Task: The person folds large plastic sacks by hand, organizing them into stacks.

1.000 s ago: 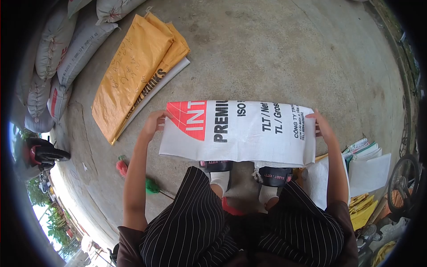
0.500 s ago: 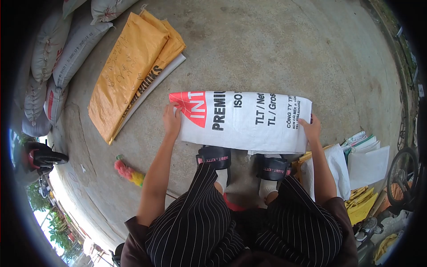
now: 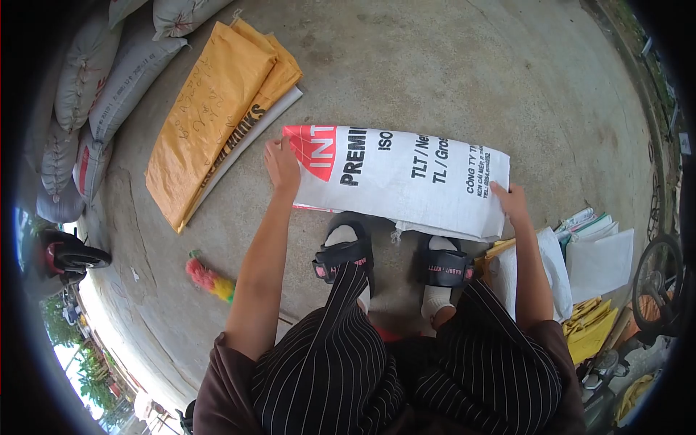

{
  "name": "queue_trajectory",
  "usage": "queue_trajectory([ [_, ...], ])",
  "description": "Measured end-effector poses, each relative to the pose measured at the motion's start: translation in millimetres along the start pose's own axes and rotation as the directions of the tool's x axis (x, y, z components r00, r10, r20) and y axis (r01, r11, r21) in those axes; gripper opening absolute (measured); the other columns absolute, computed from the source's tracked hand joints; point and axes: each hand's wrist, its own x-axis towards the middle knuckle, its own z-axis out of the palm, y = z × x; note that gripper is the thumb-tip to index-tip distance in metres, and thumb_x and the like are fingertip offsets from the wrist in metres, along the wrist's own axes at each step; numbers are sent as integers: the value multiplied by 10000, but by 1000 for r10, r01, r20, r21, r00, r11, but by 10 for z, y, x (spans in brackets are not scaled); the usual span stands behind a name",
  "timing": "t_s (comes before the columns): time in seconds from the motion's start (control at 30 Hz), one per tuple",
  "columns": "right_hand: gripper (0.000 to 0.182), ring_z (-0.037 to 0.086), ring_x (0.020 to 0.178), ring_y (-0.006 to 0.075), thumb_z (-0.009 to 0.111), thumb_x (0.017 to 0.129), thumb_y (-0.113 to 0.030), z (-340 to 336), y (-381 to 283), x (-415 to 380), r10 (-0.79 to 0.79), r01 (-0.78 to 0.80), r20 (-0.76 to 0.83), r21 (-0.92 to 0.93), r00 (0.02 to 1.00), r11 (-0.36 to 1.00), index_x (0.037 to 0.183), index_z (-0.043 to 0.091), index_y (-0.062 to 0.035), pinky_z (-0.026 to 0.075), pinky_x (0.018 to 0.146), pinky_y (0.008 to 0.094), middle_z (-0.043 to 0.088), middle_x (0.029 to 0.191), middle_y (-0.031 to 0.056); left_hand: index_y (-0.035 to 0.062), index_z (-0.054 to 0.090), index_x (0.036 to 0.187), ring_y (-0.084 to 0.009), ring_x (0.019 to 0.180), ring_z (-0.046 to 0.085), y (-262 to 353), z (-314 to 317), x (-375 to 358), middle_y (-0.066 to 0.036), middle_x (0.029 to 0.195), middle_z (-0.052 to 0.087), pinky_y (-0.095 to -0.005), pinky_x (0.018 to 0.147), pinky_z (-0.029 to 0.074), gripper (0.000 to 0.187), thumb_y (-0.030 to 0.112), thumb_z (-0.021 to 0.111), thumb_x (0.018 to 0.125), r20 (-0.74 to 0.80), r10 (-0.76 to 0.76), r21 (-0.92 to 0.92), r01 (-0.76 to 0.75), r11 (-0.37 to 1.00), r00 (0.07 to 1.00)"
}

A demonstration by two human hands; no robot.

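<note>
A folded white sack (image 3: 399, 174) with black print and a red patch at its left end lies crosswise in front of my sandalled feet. My left hand (image 3: 281, 163) grips its left edge beside the red patch, fingers partly hidden. At the opposite end, my right hand (image 3: 512, 201) pinches the right edge, thumb on top of the sack and the other fingers behind it. The sack's right end sits slightly nearer to me than its left end.
Folded yellow sacks (image 3: 210, 119) lie at the upper left, near full white sacks (image 3: 130, 87). A colourful duster (image 3: 208, 279) rests left of my legs. Folded white sacks (image 3: 598, 264) and yellow ones (image 3: 589, 330) are at the right, beside a wheel (image 3: 656, 283).
Both hands have shifted the white sack away from my feet, its left end further than its right. More of my sandals now shows.
</note>
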Motion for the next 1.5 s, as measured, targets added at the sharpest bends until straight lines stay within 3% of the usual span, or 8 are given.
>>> queue_trajectory([
  [0.07,362,598,604,143,677,810,-288,-5,-168,31,-115,133,-106,175,988,976,913,666,59,467,564,285,667,754,84,69,506,1199,-308,1174,428,511,-180,120,-173,1236,440,-478,958,353,384,100,569,821,-290,-30,156,79,985,956],
  [0.2,369,597,620,139,663,821,-308,-103,-286,112,-167,160,-100,-69,981,985,901,668,52,467,571,285,664,751,81,83,397,1346,-321,1356,237,1471,-128,-139,-152,1467,247,-536,1054,229,562,236,560,831,76,426,-94,-419,903,902],
  [0.57,391,621,674,192,657,775,-199,-465,-1283,-341,-104,136,-98,430,990,893,1044,567,69,478,584,300,649,857,137,22,252,1416,-318,1366,219,2071,753,-496,-174,1464,260,-583,1052,201,617,273,445,886,163,309,134,-332,934,937],
  [0.7,463,636,744,212,645,712,-202,-257,-2244,-809,-183,174,-108,-85,977,981,1100,564,37,483,671,304,655,877,181,-19,257,1399,-297,1373,219,2107,742,-478,-185,1450,284,-525,1071,206,566,202,389,895,186,304,170,-335,927,934],
  [0.9,473,636,834,240,643,769,-228,-768,-1349,140,-51,24,-150,-175,987,984,1151,564,39,479,736,335,660,930,171,-44,215,1397,-385,1284,349,1993,481,-360,-249,1397,333,-486,1074,231,595,114,440,869,219,139,-665,44,745,966],
  [1.0,475,630,878,236,675,788,-275,-848,-597,483,153,-141,-23,279,988,950,1125,589,48,479,751,339,656,988,163,-36,204,1403,-376,1305,321,2307,466,-319,-252,1409,313,-489,1076,228,596,132,430,878,34,122,-642,-72,764,992],
  [1.23,481,627,859,206,724,776,-278,-754,-222,446,160,-147,85,-141,983,979,1082,600,71,482,721,305,651,996,149,-65,156,1410,-349,1396,104,2629,801,-364,-233,1492,119,-462,1116,141,693,270,422,866,149,227,-303,-174,937,963],
  [1.5,259,515,610,70,673,811,-208,-531,-454,78,-393,396,-337,-62,855,916,868,669,44,408,546,276,650,685,53,-127,145,1380,-396,1378,132,2614,946,-329,-294,1456,159,-484,1111,135,746,266,439,819,136,200,-241,-164,957,970],
])
